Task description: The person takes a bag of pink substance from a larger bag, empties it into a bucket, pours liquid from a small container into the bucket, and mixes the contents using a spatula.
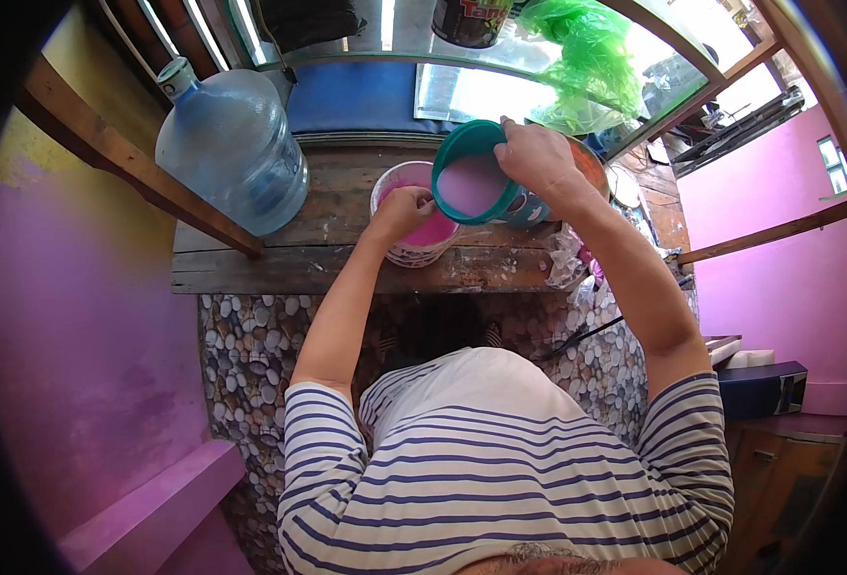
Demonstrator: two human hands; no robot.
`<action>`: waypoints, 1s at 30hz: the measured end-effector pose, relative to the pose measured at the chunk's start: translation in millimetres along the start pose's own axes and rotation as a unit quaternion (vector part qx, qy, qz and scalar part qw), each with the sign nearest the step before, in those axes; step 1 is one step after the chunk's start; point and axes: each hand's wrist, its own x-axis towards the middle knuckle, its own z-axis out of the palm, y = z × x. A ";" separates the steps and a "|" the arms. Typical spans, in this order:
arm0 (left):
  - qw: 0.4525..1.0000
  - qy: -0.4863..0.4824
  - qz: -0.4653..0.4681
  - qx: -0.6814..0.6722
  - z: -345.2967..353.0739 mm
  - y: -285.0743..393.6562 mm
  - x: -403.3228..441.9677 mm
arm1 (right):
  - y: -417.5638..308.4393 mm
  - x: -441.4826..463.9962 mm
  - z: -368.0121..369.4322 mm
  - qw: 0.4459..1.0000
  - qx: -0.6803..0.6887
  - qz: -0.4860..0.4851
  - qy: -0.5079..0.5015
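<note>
A teal tub [449, 196] with milky pale-pink liquid inside is tilted to the left, its rim overlapping the white bucket's right side. My right hand [538, 163] grips this tub by its upper right rim. Below and left of it, on the wooden bench, stands the white bucket [414, 257], containing brighter pink liquid [431, 230]. My left hand [402, 213] is over the bucket's left part, fingers curled together close to the teal tub's rim. What those fingers hold, if anything, is hidden.
A large clear-blue water jug [236, 149] stands left on the wooden bench [337, 206], behind a slanted wooden post [145, 163]. Crumpled plastic [567, 264] lies at the bench's right front. Behind are a green plastic bag [591, 57] and a dark can [469, 21].
</note>
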 end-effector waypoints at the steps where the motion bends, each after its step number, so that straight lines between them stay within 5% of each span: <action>1: 1.000 0.000 0.000 0.000 0.0 -0.1 0.0 | -0.2 0.8 0.5 1.000 0.001 0.000 0.005; 30: 0.999 0.017 0.029 0.013 -1.1 -5.5 4.2 | -9.2 8.2 3.9 0.998 -0.049 -0.019 0.018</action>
